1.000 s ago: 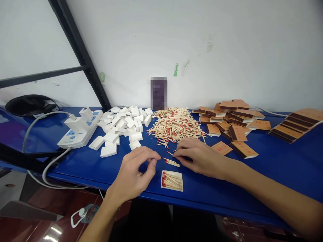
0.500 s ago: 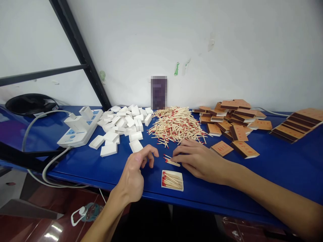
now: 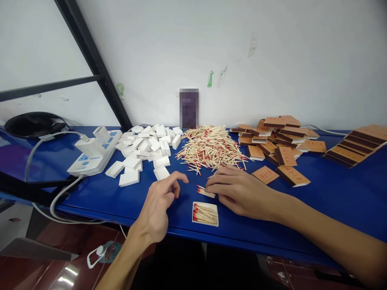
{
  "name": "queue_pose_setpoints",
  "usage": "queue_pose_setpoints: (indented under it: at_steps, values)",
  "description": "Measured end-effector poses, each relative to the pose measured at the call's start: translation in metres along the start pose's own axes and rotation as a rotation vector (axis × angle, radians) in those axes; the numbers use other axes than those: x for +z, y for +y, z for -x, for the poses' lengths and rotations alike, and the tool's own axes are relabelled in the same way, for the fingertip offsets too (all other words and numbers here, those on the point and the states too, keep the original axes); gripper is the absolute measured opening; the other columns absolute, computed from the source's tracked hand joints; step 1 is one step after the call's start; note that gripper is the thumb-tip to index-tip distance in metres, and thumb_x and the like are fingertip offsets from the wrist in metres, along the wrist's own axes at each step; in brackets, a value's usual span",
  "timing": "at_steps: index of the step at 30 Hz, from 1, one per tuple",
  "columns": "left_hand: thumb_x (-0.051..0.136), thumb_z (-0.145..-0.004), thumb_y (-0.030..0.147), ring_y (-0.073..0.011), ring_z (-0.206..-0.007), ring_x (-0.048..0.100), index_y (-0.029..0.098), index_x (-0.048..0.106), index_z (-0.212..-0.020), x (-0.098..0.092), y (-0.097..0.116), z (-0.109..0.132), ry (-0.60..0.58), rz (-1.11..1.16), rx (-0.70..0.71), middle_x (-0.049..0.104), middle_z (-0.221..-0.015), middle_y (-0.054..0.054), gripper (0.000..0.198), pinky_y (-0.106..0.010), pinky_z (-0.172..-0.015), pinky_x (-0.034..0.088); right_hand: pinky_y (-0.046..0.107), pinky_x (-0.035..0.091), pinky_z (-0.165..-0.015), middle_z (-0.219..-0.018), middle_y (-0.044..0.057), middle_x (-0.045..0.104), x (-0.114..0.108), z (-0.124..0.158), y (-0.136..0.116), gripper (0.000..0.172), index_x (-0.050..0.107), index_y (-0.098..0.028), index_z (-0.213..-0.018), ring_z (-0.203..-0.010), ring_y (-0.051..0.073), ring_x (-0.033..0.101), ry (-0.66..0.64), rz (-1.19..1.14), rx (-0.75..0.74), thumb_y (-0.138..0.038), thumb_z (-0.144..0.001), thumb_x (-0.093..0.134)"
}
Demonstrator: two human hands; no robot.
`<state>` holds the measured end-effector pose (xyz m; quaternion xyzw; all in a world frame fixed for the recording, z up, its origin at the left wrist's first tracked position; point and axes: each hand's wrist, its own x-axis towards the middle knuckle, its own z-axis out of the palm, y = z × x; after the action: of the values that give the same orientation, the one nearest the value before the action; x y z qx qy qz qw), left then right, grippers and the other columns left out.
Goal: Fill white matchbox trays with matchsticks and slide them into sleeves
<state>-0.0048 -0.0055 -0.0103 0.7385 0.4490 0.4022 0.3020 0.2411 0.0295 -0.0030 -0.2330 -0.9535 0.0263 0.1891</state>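
Note:
A small white tray with several red-tipped matches in it lies near the front edge of the blue table. Just behind it is a small group of loose matches, which the fingertips of my right hand touch from the right. Its fingers are bent and partly hide the matches. To the left of the tray, my left hand hovers with curled fingers apart and nothing between them. Behind both hands spreads a large heap of matches.
White empty trays are heaped at the left, beside a power strip with cables. Orange-brown matchbox sleeves are piled at the right. A blurred dark rectangle stands against the wall.
My left hand has shifted slightly left and turned, its back now more in view. My right hand stays by the loose matches. The camera view has moved a little.

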Motion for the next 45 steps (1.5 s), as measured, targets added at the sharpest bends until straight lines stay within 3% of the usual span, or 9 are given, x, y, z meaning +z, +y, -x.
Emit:
queue_pose_setpoints:
  at_steps: [8, 17, 22, 30, 35, 38, 41, 43, 45]
  values:
    - [0.035, -0.086, 0.051, -0.0164, -0.059, 0.043, 0.017, 0.063, -0.098, -0.002, 0.003, 0.001, -0.028, -0.032, 0.038, 0.048, -0.066, 0.000, 0.046, -0.030, -0.056, 0.028, 0.040, 0.045, -0.086, -0.102, 0.007, 0.074, -0.001, 0.000, 0.001, 0.032, 0.069, -0.018, -0.110, -0.094, 0.023, 0.057, 0.005, -0.020, -0.028, -0.009, -0.091, 0.044]
    - [0.046, -0.096, 0.031, -0.0134, -0.062, 0.052, 0.020, 0.063, -0.102, 0.006, 0.011, -0.008, -0.103, -0.268, -0.027, 0.060, -0.072, 0.002, 0.021, -0.026, -0.061, 0.038, 0.040, 0.045, -0.088, -0.106, 0.007, 0.074, 0.000, 0.000, -0.001, 0.035, 0.068, -0.019, -0.113, -0.095, 0.022, 0.057, 0.002, -0.044, -0.024, -0.008, -0.091, 0.044]
    - [0.052, -0.095, 0.029, -0.0111, -0.056, 0.049, 0.020, 0.052, -0.098, 0.008, 0.004, -0.007, -0.034, -0.199, -0.066, 0.056, -0.067, 0.005, 0.009, -0.022, -0.053, 0.036, 0.040, 0.045, -0.085, -0.093, 0.008, 0.074, 0.001, 0.001, -0.001, 0.032, 0.070, -0.019, -0.106, -0.092, 0.022, 0.057, 0.019, -0.025, 0.003, -0.009, -0.089, 0.045]
    - [0.057, -0.094, 0.041, -0.0104, -0.052, 0.048, 0.017, 0.058, -0.072, 0.008, 0.003, -0.008, -0.010, -0.208, -0.076, 0.056, -0.059, 0.004, 0.032, -0.022, -0.051, 0.035, 0.038, 0.046, -0.084, -0.098, 0.007, 0.072, -0.015, 0.003, 0.008, 0.032, 0.068, -0.019, -0.109, -0.091, 0.021, 0.061, 0.088, -0.009, 0.062, -0.009, -0.088, 0.046]
    - [0.050, -0.096, 0.033, -0.0129, -0.061, 0.049, 0.017, 0.046, -0.055, 0.009, 0.007, -0.009, -0.012, -0.414, 0.084, 0.051, -0.060, 0.002, 0.044, -0.028, -0.065, 0.038, 0.032, 0.046, -0.066, -0.088, 0.002, 0.069, -0.040, 0.015, 0.021, 0.018, 0.067, -0.024, -0.095, -0.077, 0.020, 0.062, -0.128, 0.030, 0.296, -0.021, -0.077, 0.064]
    - [0.045, -0.098, 0.033, -0.0114, -0.052, 0.040, 0.017, 0.034, -0.050, 0.009, 0.008, -0.009, -0.032, -0.411, 0.076, 0.038, -0.050, 0.004, 0.052, -0.028, -0.062, 0.035, 0.029, 0.043, -0.057, -0.077, -0.001, 0.066, -0.045, 0.021, 0.023, 0.010, 0.065, -0.026, -0.083, -0.066, 0.017, 0.059, -0.234, -0.028, 0.334, -0.023, -0.073, 0.067]
    - [0.045, -0.098, 0.036, -0.0113, -0.048, 0.037, 0.018, 0.050, -0.063, 0.008, 0.009, -0.007, -0.097, -0.356, 0.008, 0.038, -0.050, 0.006, 0.040, -0.027, -0.054, 0.030, 0.028, 0.044, -0.056, -0.074, -0.001, 0.065, -0.041, 0.023, 0.021, 0.003, 0.064, -0.025, -0.076, -0.064, 0.016, 0.059, -0.269, -0.070, 0.349, -0.022, -0.076, 0.065]
    - [0.046, -0.098, 0.035, -0.0132, -0.052, 0.045, 0.020, 0.061, -0.089, 0.007, 0.010, -0.006, -0.137, -0.362, 0.005, 0.048, -0.058, 0.005, 0.024, -0.027, -0.055, 0.033, 0.028, 0.043, -0.056, -0.073, -0.001, 0.065, -0.037, 0.021, 0.019, 0.008, 0.063, -0.025, -0.071, -0.065, 0.016, 0.059, -0.293, -0.067, 0.371, -0.022, -0.079, 0.063]
    - [0.044, -0.100, 0.034, -0.0165, -0.068, 0.055, 0.022, 0.061, -0.111, 0.006, 0.010, -0.005, -0.168, -0.395, 0.050, 0.059, -0.076, 0.001, 0.024, -0.028, -0.064, 0.041, 0.028, 0.042, -0.057, -0.070, 0.000, 0.064, -0.032, 0.017, 0.016, 0.013, 0.062, -0.024, -0.068, -0.066, 0.017, 0.058, -0.289, -0.023, 0.395, -0.024, -0.082, 0.062]
